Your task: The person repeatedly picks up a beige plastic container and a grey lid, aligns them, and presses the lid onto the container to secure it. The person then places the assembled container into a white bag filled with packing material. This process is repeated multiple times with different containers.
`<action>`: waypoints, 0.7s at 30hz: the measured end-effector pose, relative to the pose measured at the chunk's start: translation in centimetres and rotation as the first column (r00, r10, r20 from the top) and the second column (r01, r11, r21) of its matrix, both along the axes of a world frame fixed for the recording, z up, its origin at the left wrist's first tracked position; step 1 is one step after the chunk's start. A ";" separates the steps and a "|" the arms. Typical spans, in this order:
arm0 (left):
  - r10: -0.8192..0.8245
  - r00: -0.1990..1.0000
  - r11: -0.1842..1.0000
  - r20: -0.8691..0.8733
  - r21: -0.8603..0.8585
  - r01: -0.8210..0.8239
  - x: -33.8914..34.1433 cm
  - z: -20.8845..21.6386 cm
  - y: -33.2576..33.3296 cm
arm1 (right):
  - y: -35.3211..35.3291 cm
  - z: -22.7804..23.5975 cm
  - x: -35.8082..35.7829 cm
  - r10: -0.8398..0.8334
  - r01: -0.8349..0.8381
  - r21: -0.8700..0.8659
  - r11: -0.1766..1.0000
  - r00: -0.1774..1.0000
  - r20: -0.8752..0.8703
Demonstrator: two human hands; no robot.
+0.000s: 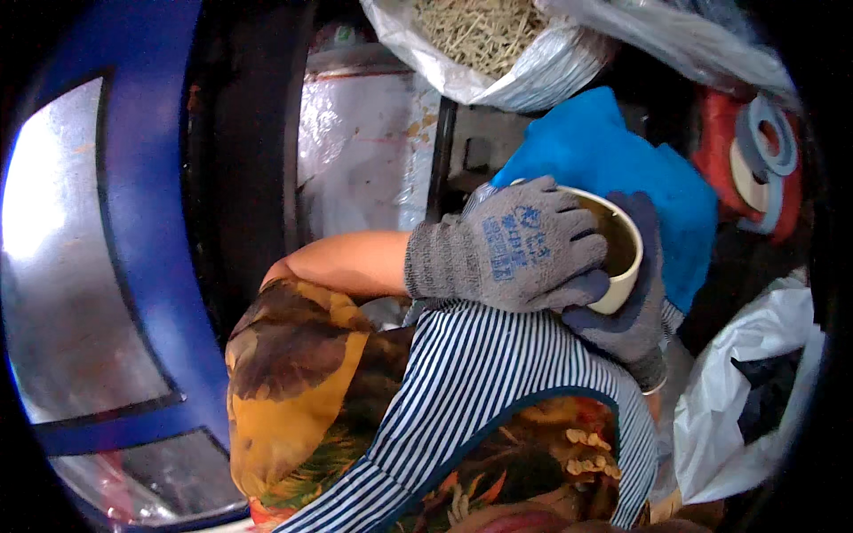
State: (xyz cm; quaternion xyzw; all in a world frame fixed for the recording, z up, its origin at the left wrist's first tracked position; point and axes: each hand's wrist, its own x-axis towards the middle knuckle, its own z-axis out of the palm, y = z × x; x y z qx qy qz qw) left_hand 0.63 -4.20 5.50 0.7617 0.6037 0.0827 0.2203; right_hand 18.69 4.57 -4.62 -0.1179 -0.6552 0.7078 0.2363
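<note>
A cream-coloured, round, hollow vessel (629, 282), like a deep bowl or cup, is held above my lap, its mouth tilted up toward me. My left hand (524, 244), in a grey knitted glove, lies across the near left of it, fingers closed over the rim and partly covering the opening. My right hand (635, 333), in a grey glove with a dark palm, wraps the vessel's right and lower side. A blue cloth (613, 151) spreads behind it. The vessel's left side and underside are hidden by my gloves.
A white sack (569, 67) of straw-like pieces (480, 35) stands at the far side. Rolls of tape (766, 142) rest on something red at the right. A white plastic bag (724, 417) with dark stuff inside sits near right. A blue panelled machine or cabinet (147, 178) is at left.
</note>
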 end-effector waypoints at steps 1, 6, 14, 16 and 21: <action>-0.033 0.999 0.998 -0.012 -0.045 0.032 -0.3 1.1 -1.5 | -1.7 1.0 0.0 -0.027 0.025 0.072 0.997 0.999 0.022; -0.156 0.987 0.983 -0.043 0.095 0.159 -1.1 0.0 -1.2 | -1.6 0.8 0.2 -0.121 0.113 0.213 0.970 0.992 0.025; -0.126 0.964 0.940 0.236 -0.283 0.192 -1.2 0.2 -4.1 | -3.4 3.0 0.5 -0.079 0.017 0.428 0.904 0.989 0.128; -0.159 0.949 0.967 0.272 -0.152 0.205 -1.1 0.4 -3.9 | -3.9 3.9 0.6 -0.111 0.047 0.432 0.901 0.986 0.124; 0.036 0.999 0.808 0.033 0.587 -0.049 -4.2 3.8 -2.9 | -2.2 4.0 1.0 -0.198 0.167 0.183 0.969 0.966 0.167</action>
